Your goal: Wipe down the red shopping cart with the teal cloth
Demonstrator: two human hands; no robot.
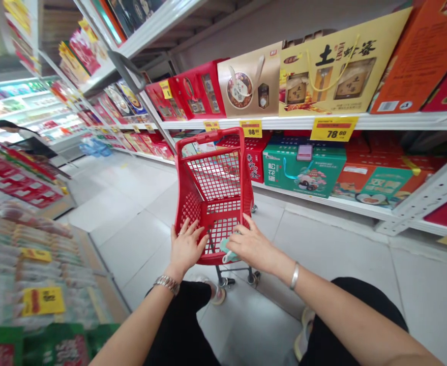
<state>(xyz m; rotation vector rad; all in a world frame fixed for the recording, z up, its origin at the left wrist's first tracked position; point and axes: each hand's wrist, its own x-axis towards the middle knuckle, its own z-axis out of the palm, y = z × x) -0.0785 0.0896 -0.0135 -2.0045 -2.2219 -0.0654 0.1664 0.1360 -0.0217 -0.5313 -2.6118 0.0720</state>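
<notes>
A small red plastic shopping cart (215,188) stands on the pale tiled floor just in front of me. My left hand (185,248) rests on its near rim with the fingers stretched out and spread. My right hand (251,246) lies over the near rim too, fingers extended, on top of a small pale green thing (227,249) whose shape I cannot make out. A watch sits on my left wrist and a silver bangle on my right.
Shelves of boxed gift sets (318,76) with yellow price tags (333,128) run along the right. Low displays of packaged goods (28,254) line the left. Another person (25,140) stands far down the aisle at the left.
</notes>
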